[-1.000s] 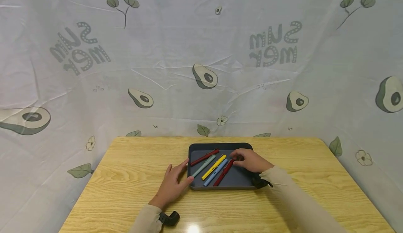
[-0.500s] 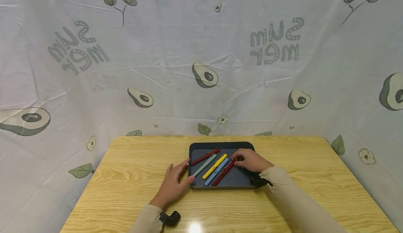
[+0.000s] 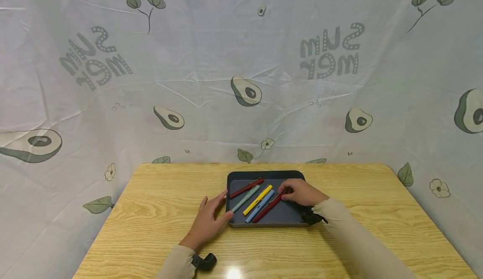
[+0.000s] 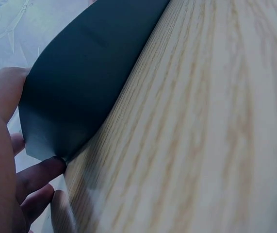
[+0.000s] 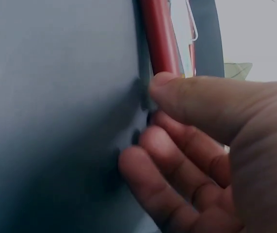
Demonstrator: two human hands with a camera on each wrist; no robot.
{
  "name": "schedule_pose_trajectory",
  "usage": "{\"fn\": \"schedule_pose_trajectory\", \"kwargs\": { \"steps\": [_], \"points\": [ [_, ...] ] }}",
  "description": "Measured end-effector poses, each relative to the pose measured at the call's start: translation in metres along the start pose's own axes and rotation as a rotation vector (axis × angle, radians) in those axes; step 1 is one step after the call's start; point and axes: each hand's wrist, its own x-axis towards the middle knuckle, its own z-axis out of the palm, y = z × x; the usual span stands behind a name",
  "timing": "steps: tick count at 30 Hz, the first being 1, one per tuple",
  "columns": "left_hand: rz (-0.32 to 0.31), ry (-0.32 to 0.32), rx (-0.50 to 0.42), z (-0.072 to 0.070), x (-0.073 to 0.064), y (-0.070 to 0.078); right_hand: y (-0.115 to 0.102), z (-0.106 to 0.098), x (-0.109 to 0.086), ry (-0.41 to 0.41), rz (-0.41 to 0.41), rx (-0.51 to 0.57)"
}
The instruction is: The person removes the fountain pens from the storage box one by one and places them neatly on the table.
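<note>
A dark grey tray (image 3: 288,215) lies on the wooden table with several clipped pens in it. My right hand (image 3: 300,192) pinches the top end of the rightmost dark red pen (image 3: 268,207) between thumb and fingers; the right wrist view shows the thumb against this red pen (image 5: 161,41). To its left lie a light blue pen (image 3: 259,206), a yellow pen (image 3: 257,200), a grey-green pen (image 3: 245,198) and another dark red pen (image 3: 246,187). My left hand (image 3: 208,220), fingers spread, touches the tray's left side, as the left wrist view also shows at the tray wall (image 4: 89,73).
The wooden table (image 3: 170,191) extends on both sides of the tray. Behind it hangs a pale cloth (image 3: 211,52) printed with avocados and leaves. Black straps sit on both wrists.
The held red pen has turned slightly, its lower end shifting left towards the light blue pen and its top moving a little right. My left hand stays in place.
</note>
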Motion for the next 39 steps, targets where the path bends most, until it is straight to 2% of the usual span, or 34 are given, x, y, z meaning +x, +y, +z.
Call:
{"fn": "schedule_pose_trajectory", "kwargs": {
  "steps": [9,21,31,39],
  "points": [
    [0.002,0.003,0.008,0.001,0.0,-0.001,0.002,-0.004,-0.002,-0.021,0.008,0.052],
    [0.004,0.001,0.006,0.002,0.0,-0.001,0.0,-0.01,-0.009,-0.015,-0.023,0.026],
    [-0.033,-0.019,0.004,0.002,0.0,-0.002,-0.001,-0.019,-0.018,0.053,-0.016,0.08],
    [-0.021,-0.013,0.017,0.002,0.0,-0.003,0.0,-0.023,-0.029,0.14,-0.019,0.056]
  ]
}}
